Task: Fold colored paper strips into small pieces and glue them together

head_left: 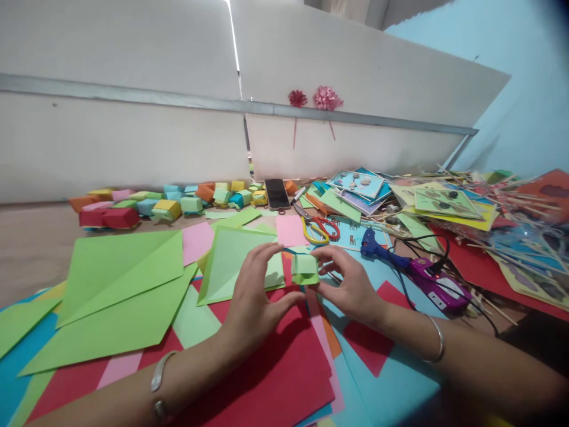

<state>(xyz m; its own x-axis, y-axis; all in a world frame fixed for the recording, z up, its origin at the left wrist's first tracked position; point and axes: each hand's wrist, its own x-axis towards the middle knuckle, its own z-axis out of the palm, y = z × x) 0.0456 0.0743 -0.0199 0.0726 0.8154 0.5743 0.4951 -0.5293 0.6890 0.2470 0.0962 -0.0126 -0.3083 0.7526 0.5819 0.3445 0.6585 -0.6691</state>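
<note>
A small folded box of light green paper [304,270] is held up over the coloured sheets. My right hand [351,281] grips its right side between thumb and fingers. On the other side my left hand [262,284] is spread, thumb and fingers apart, with a gap between it and the box. Beneath both hands lies a large red paper sheet [267,362]. Light green sheets [127,276] are spread to the left, some with fold creases.
Several folded paper boxes [166,209] line the back left, beside a phone [277,194]. Yellow-handled scissors [315,233] lie mid-table. A blue glue gun [382,248] and a purple power strip [440,284] with cables sit right. Cards [447,203] and sticks pile up behind.
</note>
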